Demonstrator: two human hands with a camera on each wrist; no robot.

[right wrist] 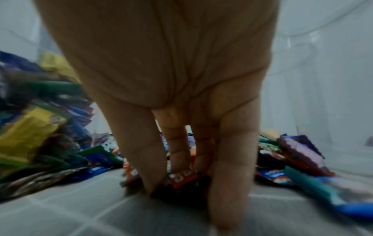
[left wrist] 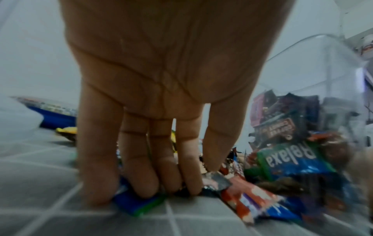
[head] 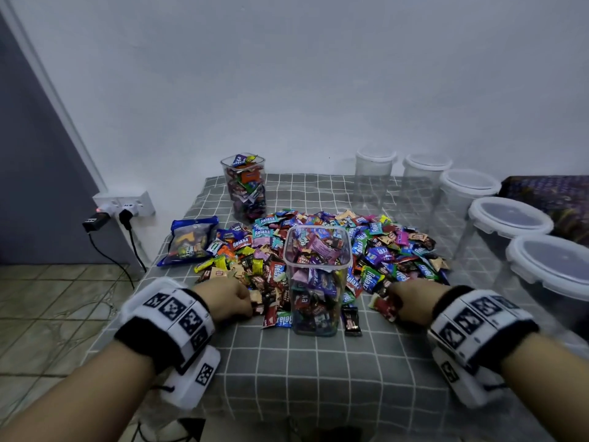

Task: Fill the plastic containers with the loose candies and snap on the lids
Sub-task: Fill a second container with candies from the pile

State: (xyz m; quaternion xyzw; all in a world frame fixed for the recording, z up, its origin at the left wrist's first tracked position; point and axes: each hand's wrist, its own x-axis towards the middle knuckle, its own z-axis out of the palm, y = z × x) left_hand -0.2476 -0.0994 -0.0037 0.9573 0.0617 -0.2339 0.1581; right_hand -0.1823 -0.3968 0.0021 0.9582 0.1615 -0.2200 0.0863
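A heap of loose wrapped candies (head: 382, 247) covers the middle of the grey checked tablecloth (head: 318, 371). In front of it stands a clear square container (head: 315, 227) without a lid, partly filled with candies. My left hand (head: 250, 303) is at the heap's near left edge. In the left wrist view my left hand (left wrist: 187, 180) has its fingertips curled over a blue-green candy (left wrist: 139, 202) and its thumb on a silvery wrapper. My right hand (head: 393, 306) is at the near right edge. In the right wrist view my right hand (right wrist: 177, 180) pinches an orange-and-dark candy (right wrist: 181, 177).
A second clear container (head: 242, 161), full and lidless, stands at the back left. A blue candy bag (head: 191, 240) lies left of the heap. Several empty lidded containers (head: 510, 218) line the right side. A power strip (head: 124, 205) with plugs sits at the wall, left of the table.
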